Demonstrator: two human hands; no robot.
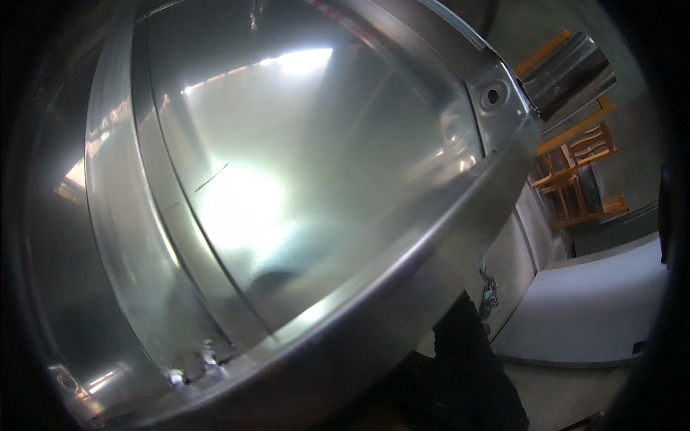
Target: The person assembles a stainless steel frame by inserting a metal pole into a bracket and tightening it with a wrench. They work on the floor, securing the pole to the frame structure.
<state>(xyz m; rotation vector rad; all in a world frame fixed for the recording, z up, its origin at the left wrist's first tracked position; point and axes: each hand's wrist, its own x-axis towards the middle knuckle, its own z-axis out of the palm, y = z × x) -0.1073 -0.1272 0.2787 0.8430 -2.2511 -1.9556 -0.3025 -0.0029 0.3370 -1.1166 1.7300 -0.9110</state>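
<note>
A large shiny sheet-metal panel (345,165) with folded-up edges fills most of the view. Along its near side runs a raised metal rim (402,273). A long metal channel (118,172) crosses the panel on the left, and rough bright weld spots (208,359) show at its near end. At the far right corner sits a metal bracket (494,100) with a round hole. A short dark line marks the panel near the bright reflection. Neither of my hands shows, so what they hold or touch cannot be seen.
Dark clothing (474,366) shows below the near rim. A white flat board (586,302) lies at the right. Beyond it stand orange frames (575,176) and a shiny metal piece (571,75). Small tangled scraps (489,291) lie beside the board.
</note>
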